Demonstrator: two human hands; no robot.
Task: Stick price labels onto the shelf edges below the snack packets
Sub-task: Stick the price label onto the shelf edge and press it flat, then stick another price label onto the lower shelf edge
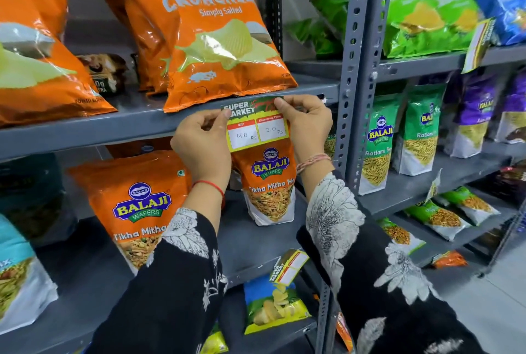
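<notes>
Grip: my left hand (202, 137) and right hand (306, 123) pinch the price label (257, 128) by its top corners.
Progress: label at shelf edge (113, 130), seemingly not pressed flat yet.

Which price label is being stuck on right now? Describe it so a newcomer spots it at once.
Find the grey shelf carrying the orange Crunchem bags. On its front edge, below the rightmost bag, both hands pinch the label's top corners. Unlike the other labels hanging nearby, it shows handwritten 40 and 20 Rs.

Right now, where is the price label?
Mid-frame, the price label is pinched between both hands against the shelf edge, just below the orange chips bag.
</notes>
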